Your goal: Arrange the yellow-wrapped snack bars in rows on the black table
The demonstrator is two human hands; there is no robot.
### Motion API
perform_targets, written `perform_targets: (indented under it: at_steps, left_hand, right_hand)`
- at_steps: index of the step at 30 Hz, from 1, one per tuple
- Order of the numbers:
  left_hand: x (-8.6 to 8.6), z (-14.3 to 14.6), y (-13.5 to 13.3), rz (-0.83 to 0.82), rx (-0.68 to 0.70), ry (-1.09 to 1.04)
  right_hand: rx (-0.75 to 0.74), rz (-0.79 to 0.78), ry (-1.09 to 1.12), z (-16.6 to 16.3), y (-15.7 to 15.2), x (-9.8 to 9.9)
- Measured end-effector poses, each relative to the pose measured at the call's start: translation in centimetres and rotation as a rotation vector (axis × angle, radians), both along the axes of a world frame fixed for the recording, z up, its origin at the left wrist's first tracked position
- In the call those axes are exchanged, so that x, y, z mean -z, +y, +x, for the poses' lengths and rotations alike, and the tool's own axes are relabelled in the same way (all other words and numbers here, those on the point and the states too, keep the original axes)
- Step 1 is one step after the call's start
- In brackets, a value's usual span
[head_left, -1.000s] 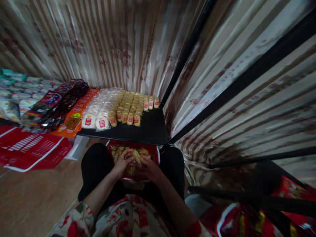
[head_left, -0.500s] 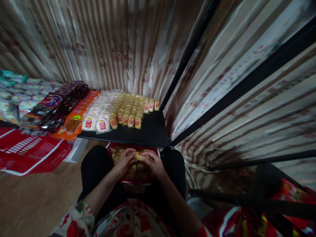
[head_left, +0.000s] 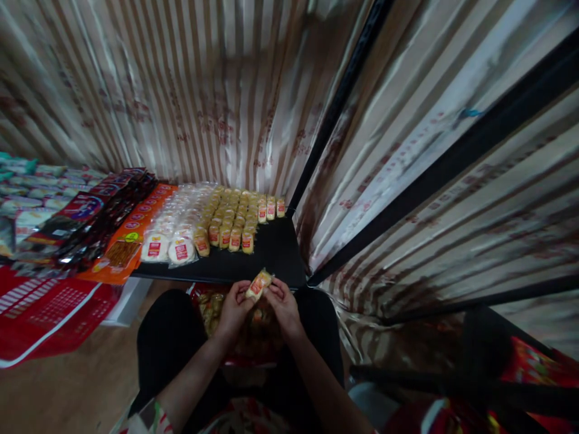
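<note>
Between my two hands is a small wrapped snack cake (head_left: 259, 285), yellowish with a red and white label facing up. My left hand (head_left: 236, 305) pinches its left end, and the fingers of my right hand (head_left: 283, 303) close on its right end. Below them, between my knees, a red basket (head_left: 235, 361) holds several more yellow-wrapped pieces (head_left: 210, 310), partly hidden by my hands and forearms. Ahead on the black shelf (head_left: 271, 259) stand rows of the same yellow packets (head_left: 234, 238), labels turned toward me.
Left of the yellow rows lie round white packets (head_left: 182, 250), an orange snack bag (head_left: 120, 253), dark packs (head_left: 85, 220) and pale packs (head_left: 40, 190). A red basket (head_left: 54, 319) sits at the left. Black frame bars (head_left: 407, 199) slant across a striped curtain (head_left: 217, 90) on the right.
Both hands have lifted the snack cake toward the shelf edge and tilted it so its label shows. The view has shifted slightly, and the shelf sits lower. One front-row packet fewer shows.
</note>
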State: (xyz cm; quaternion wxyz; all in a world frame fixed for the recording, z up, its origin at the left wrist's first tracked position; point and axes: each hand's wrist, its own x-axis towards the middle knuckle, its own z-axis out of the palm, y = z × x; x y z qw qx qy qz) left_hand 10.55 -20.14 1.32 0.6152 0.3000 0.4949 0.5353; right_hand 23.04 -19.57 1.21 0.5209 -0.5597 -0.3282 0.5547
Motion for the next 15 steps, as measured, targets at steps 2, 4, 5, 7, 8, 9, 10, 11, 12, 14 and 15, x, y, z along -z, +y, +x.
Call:
perform_targets:
  at_steps: [2, 4, 5, 7, 8, 9, 10, 11, 12, 14, 15]
  left_hand:
    - [0.4, 0.5, 0.7, 0.021, -0.031, 0.029]
    - [0.6, 1.1, 1.4, 0.052, -0.028, 0.056]
    - [0.6, 1.4, 1.8, 0.069, -0.018, 0.075]
    - [0.4, 1.8, 2.6, 0.104, -0.011, 0.155]
    - [0.3, 2.0, 3.0, 0.124, -0.025, 0.224]
    - [0.1, 2.3, 3.4, 0.148, -0.05, 0.306]
    - [-0.1, 2.5, 3.8, 0.179, -0.078, 0.393]
    - [-0.3, 2.8, 4.2, 0.214, -0.101, 0.473]
    - [-0.5, 3.1, 4.7, 0.248, -0.115, 0.536]
    - [-0.6, 4.0, 5.6, 0.288, -0.108, 0.592]
    - [-0.6, 4.6, 6.1, 0.285, -0.095, 0.589]
  right_hand:
    - [0.009, 0.007, 0.026, -0.1, 0.3, -0.5]
    - [0.011, 0.02, 0.046, -0.2, 0.9, -1.0]
    - [0.019, 0.025, 0.051, -0.2, 1.3, -1.1]
    - [0.049, 0.047, 0.045, -0.1, 2.4, -1.1]
    - [0.07, 0.068, 0.033, 0.1, 3.1, -1.0]
    - [0.091, 0.092, 0.016, 0.3, 3.9, -0.8]
    - [0.115, 0.117, -0.009, 0.6, 4.8, -0.6]
    - [0.135, 0.139, -0.041, 0.9, 5.7, -0.4]
    - [0.15, 0.157, -0.079, 1.3, 6.7, -0.1]
    - [0.156, 0.18, -0.161, 1.9, 8.7, 0.4]
    - [0.149, 0.192, -0.203, 2.2, 9.7, 0.6]
